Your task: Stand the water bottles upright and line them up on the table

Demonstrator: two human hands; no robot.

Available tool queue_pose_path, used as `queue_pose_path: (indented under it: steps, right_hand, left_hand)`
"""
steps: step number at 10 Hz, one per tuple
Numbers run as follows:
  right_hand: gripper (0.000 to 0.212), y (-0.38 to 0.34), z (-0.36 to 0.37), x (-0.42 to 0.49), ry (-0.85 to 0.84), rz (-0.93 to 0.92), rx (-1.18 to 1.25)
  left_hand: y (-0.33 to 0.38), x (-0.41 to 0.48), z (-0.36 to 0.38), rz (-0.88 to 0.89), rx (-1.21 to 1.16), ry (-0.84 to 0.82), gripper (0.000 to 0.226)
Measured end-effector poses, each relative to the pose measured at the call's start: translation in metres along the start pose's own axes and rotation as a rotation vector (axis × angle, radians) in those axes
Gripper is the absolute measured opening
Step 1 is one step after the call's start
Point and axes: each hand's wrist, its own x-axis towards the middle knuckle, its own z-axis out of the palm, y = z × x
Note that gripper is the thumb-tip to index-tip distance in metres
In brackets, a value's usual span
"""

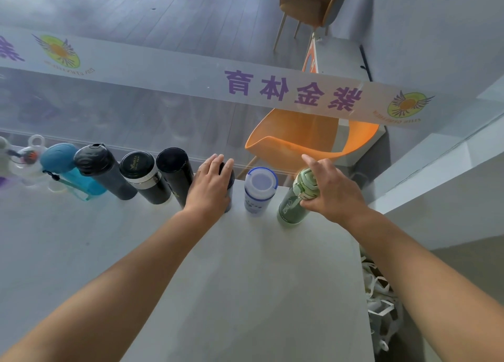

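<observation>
A white table (191,252) carries upright bottles lined along its far edge. The left hand (211,183) wraps a dark bottle (229,181); the right hand (331,191) clasps a green bottle (293,206), a white blue-rimmed bottle (259,192) between.

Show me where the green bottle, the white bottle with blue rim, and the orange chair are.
green bottle (290,209): head view, on its lower body.
white bottle with blue rim (261,183): head view, on its lid.
orange chair (294,135): head view, on its seat.
</observation>
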Motion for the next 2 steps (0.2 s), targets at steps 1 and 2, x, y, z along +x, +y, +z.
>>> queue_pose_path:
  steps: [1,2]
  right_hand:
    - [0.102,-0.009,-0.001,-0.008,0.042,0.042,-0.005]
    - [0.100,-0.023,0.005,-0.018,0.197,0.090,-0.064]
  left_hand:
    - [-0.003,-0.019,-0.007,0.041,-0.032,0.053,0.076]
    - [-0.019,-0.042,-0.006,0.118,-0.029,0.084,0.079]
